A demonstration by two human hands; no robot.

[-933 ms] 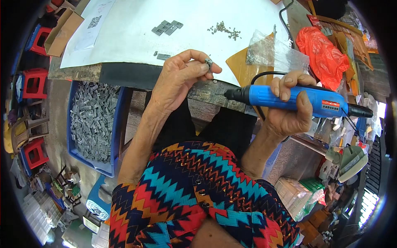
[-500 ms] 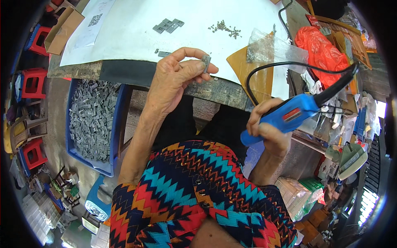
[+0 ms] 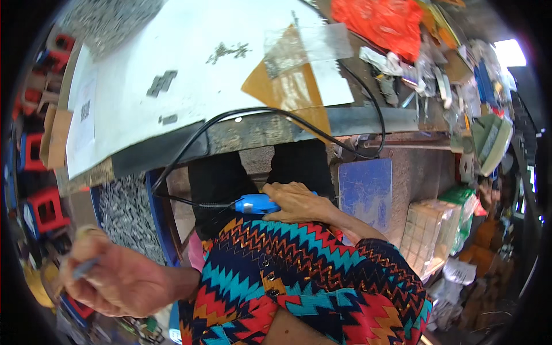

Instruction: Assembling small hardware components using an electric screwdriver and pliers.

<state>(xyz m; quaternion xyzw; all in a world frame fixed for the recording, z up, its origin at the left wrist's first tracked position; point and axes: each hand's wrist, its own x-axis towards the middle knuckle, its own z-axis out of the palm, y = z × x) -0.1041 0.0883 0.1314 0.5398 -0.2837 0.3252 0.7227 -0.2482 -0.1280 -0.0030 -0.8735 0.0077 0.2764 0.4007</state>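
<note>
My left hand [image 3: 118, 279] is at the lower left, out past the table edge, and blurred. Its thumb and fingers are pinched on a small grey piece [image 3: 86, 268]. My right hand [image 3: 296, 201] lies over my lap, wrapped around a blue corded electric screwdriver [image 3: 253, 203]. That tool lies sideways, its cord end toward the left; its tip is hidden. On the white-covered table [image 3: 132, 126] are a cluster of grey pieces [image 3: 161, 83], a couple more grey pieces [image 3: 168, 119] near the front edge, and a scatter of tiny brass-coloured parts [image 3: 229, 52].
A blue bin [image 3: 163, 221] full of grey pieces stands below the table at left. The black cord [image 3: 215, 119] loops across the table's front edge. Brown film [image 3: 284, 86], clear plastic [image 3: 316, 43] and a red bag [image 3: 379, 23] lie to the right. Red stools [image 3: 47, 210] stand far left.
My left hand has swung from above the table to the lower left, still with the small grey piece. My right hand has brought the screwdriver left and down to my lap. The view has turned.
</note>
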